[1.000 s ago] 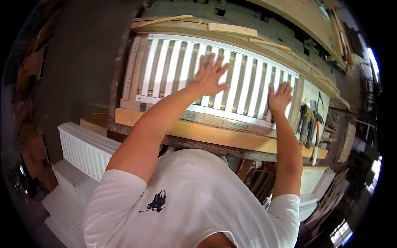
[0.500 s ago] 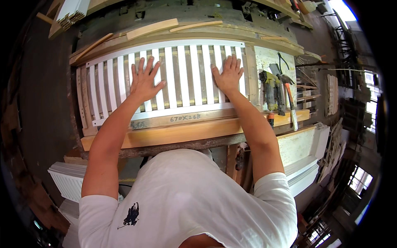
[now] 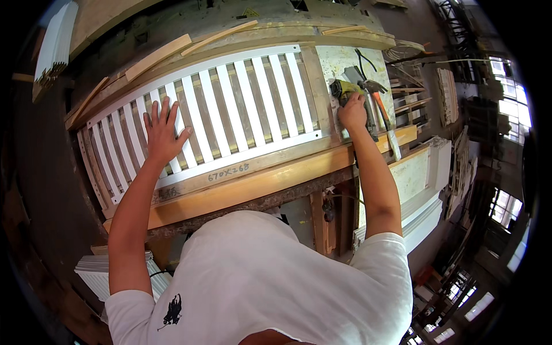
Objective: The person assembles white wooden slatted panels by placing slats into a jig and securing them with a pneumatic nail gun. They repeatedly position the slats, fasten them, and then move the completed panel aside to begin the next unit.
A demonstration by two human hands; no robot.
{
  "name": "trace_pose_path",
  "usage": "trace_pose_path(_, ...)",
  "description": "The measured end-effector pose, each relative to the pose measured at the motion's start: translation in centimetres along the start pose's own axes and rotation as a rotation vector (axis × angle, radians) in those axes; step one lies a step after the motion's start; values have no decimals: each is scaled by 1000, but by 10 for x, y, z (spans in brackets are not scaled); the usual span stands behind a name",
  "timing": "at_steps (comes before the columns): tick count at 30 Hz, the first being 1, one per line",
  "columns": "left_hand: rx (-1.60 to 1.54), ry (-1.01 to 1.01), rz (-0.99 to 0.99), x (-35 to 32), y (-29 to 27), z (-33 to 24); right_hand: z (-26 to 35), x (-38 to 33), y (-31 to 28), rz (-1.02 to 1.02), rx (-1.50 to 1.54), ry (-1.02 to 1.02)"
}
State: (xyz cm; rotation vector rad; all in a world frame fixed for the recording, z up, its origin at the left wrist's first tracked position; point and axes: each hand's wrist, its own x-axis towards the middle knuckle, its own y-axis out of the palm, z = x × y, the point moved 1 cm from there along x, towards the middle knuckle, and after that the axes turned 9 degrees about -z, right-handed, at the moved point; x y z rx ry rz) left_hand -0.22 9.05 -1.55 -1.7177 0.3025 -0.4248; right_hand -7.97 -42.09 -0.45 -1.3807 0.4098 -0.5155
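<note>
The left hand (image 3: 163,133) lay flat with its fingers spread wide on the left part of the white slatted panel (image 3: 230,109), gripping nothing, just pressing down on the slats. The right hand (image 3: 352,111) had left the panel, where it was spread half a second earlier, and had gone to the right, onto the yellow-green power tool (image 3: 344,89). Its fingers were curled over the tool's body, though whether they had closed into a firm grip could not be told. In my judgement the flat pressing with both hands was over and the tool was being taken up, with the left hand steadying the panel.

The panel lay across the wooden workbench (image 3: 259,184), reaching from its left end almost to the tool area. Just right of the power tool lay a hammer with an orange handle (image 3: 379,109). A handwritten mark sat on the pale wooden rail (image 3: 241,169) along the panel's near edge. Further white slatted panels (image 3: 95,273) were stacked below the bench at the near left.
</note>
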Motion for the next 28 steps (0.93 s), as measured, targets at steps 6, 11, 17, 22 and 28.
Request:
trace_pose_path(6,-348,-93,-216,15,20,-33,-29,15,-36,-109,221,-87)
trace_pose_path(11,-1015,-91,136,73,7,-171,57,5,-130,406,1029,430)
trace_pose_path(17,-1533,-297,466,137,-3,-266,111,10,-110,487,1219,446)
trace_pose_path(22,-1422,-331,280,152,43,-263,138,39,-97,531,1156,379)
trace_pose_path(28,-1453,-367,361,165,33,-253,145,51,-72,544,1089,385)
